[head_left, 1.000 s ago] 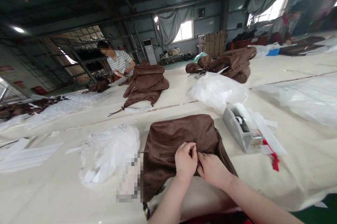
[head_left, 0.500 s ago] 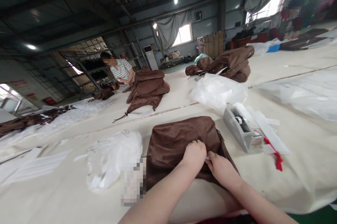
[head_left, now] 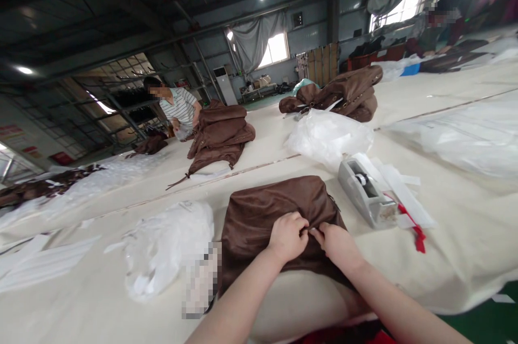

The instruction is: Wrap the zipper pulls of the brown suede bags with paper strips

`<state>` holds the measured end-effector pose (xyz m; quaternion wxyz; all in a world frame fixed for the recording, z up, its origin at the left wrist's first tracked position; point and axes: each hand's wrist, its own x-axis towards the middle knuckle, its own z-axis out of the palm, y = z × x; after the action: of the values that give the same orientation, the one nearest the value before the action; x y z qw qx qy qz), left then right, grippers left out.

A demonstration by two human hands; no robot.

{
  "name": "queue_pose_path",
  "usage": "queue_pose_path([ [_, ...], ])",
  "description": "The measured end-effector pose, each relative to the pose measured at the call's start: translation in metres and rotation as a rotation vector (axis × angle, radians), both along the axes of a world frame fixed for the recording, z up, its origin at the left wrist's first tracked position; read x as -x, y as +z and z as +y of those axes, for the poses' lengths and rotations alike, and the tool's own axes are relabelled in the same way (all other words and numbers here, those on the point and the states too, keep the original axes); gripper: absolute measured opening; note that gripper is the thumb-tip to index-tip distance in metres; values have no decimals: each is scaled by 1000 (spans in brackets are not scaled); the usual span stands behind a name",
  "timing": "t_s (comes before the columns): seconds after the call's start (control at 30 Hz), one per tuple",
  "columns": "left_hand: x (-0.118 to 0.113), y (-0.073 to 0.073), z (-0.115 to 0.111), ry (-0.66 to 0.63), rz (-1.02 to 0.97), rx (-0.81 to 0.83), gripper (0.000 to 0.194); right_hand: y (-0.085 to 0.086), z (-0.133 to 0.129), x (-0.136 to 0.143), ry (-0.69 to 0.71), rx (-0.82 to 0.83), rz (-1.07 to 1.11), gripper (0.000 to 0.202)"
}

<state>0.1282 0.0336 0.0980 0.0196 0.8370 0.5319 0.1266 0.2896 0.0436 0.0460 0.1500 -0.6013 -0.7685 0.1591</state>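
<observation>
A brown, leather-looking bag (head_left: 269,198) lies on the pale table directly in front of me. My left hand (head_left: 289,233) rests over its middle, fingers bent and pinched together. Close beside it, my right hand (head_left: 334,241) pinches with thumb and forefinger. A thin dark strip of the bag, perhaps a strap or zip edge, runs between the fingertips of both hands; its exact kind is too small to tell. A grey tape dispenser (head_left: 366,191) stands just right of the bag. Crumpled clear plastic (head_left: 170,241) lies to its left.
More plastic bags (head_left: 329,136) lie beyond the dispenser, near white paper strips (head_left: 408,193) and a red ribbon (head_left: 418,239). Brown bags (head_left: 222,136) are piled across the table, with another heap (head_left: 348,96) farther right. One person (head_left: 180,109) works at the far side, another (head_left: 437,31) at right.
Both hands stay close together on the bag; a small white bit seen between them earlier no longer shows, and a dark strip does. The view has shifted slightly.
</observation>
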Motion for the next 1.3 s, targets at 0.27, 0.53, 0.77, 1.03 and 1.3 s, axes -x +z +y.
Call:
queue_pose_path([
  [0.27, -5, -7, 1, 43, 10, -35, 9, 4, -9, -4, 29, 3, 18, 21],
  [0.53, -19, -26, -6, 218, 2, -195, 7, 8, -18, -6, 97, -12, 50, 12],
  [0.77, -24, -42, 16, 396, -25, -325, 34, 10, -21, -3, 130, -64, 76, 13],
  [1.03, 16, 19, -21, 129, -188, -29, 59, 7, -24, -13, 179, -13, 94, 14],
  [1.3, 100, -20, -54, 612, -52, -76, 66, 25, -12, 9, 437, -363, 3, 20],
])
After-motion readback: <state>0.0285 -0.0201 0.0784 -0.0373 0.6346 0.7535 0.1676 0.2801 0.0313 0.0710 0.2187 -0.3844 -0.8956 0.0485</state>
